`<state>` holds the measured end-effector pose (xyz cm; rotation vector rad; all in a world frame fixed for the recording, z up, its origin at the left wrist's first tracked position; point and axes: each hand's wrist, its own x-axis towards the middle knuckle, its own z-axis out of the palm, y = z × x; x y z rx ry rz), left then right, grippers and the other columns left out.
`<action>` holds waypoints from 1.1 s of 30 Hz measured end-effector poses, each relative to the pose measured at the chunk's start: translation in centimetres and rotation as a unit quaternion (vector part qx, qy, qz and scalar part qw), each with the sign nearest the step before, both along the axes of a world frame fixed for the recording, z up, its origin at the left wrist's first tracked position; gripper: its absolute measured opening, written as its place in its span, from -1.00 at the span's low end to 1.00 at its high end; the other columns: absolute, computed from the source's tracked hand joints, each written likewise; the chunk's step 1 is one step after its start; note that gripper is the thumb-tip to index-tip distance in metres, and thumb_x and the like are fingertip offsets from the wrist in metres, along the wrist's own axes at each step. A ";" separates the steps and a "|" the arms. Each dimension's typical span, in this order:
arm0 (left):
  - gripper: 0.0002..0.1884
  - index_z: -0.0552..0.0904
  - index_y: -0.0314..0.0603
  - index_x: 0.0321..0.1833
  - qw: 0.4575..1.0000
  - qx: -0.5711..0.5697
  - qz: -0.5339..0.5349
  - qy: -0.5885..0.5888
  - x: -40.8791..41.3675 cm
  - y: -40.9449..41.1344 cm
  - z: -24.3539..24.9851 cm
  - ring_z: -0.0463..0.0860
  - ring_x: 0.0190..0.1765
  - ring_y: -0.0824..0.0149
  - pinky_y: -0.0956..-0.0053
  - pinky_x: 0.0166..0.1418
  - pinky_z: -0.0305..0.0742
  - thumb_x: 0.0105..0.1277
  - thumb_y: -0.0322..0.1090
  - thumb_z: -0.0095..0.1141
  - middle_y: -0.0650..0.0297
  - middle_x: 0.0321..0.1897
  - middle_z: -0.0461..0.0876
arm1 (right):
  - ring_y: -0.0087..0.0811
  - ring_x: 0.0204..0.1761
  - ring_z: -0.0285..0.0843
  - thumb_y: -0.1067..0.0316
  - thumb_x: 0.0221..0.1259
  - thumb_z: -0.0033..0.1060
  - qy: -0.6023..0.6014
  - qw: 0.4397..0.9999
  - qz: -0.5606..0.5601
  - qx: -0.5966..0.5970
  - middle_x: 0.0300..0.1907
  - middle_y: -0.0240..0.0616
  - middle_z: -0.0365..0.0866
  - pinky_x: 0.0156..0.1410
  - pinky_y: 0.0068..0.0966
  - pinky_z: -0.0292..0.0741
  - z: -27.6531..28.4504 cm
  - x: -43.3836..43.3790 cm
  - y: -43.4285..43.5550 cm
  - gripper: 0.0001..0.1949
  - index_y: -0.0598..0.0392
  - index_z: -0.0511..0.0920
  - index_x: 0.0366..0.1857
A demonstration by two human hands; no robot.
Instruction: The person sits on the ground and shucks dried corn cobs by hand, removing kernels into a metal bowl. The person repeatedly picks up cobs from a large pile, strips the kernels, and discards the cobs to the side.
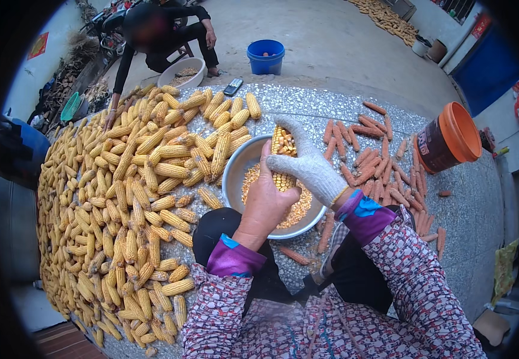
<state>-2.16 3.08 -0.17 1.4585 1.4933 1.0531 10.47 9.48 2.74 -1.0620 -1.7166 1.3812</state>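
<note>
An ear of yellow corn (283, 144), part of its kernels gone, is held upright between both my hands. My bare left hand (266, 197) grips its lower end from the left, thumb across the bottom. My right hand (311, 161), in a pale knitted glove, wraps the ear from the right. Below the ear sits a metal basin (230, 179), its floor covered with loose corn kernels (299, 214). Bare reddish corn cobs (376, 172) lie scattered to the right of the basin, and a large heap of unshelled corn ears (120, 215) spreads out on the left.
An orange bucket (459, 130) leans at the right, near the cobs. Past the speckled floor's far edge stands a blue bucket (266, 56); a keypad phone (233, 87) lies on that edge. Another person (169, 40) sits beside a white basin (194, 80), one hand on the heap.
</note>
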 end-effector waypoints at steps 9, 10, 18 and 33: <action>0.08 -0.02 -0.09 0.64 0.997 0.012 -0.033 -0.070 -0.9 0.4 0.7 0.68 0.09 0.11 0.35 0.18 0.56 0.04 -0.33 0.33 -0.09 0.13 0.60 | -0.21 0.38 0.39 0.26 0.17 0.33 0.093 0.995 0.030 -0.034 0.35 0.00 0.38 0.43 -0.37 0.37 -0.1 1.1 0.2 -0.21 0.03 0.17 0.52; 0.08 -0.01 -0.10 0.64 0.996 0.000 -0.035 -0.083 -1.0 0.3 1.1 0.66 0.12 0.17 0.38 0.20 0.54 0.03 -0.36 0.34 -0.05 0.18 0.58 | -0.22 0.39 0.38 0.27 0.17 0.34 0.118 0.990 0.036 -0.068 0.37 -0.02 0.36 0.43 -0.38 0.36 0.4 1.2 0.0 -0.19 0.03 0.15 0.53; 0.09 0.00 -0.12 0.65 0.964 -0.015 -0.042 -0.263 -1.0 0.2 1.9 0.52 0.27 0.25 0.43 0.33 0.44 -0.01 -0.52 0.29 0.08 0.35 0.42 | -0.35 0.40 0.37 0.27 0.17 0.38 0.094 0.993 0.056 0.031 0.38 -0.08 0.38 0.42 -0.46 0.39 0.2 1.5 0.5 -0.24 0.05 0.25 0.49; 0.09 -0.02 -0.14 0.66 0.975 -0.018 -0.024 -0.218 -0.9 0.2 0.7 0.54 0.23 0.29 0.42 0.30 0.45 0.03 -0.45 0.33 0.08 0.29 0.47 | -0.37 0.32 0.43 0.22 0.34 0.28 0.065 0.995 0.033 0.062 0.29 -0.16 0.47 0.39 -0.44 0.40 -0.7 0.6 0.1 -0.52 0.09 0.46 0.30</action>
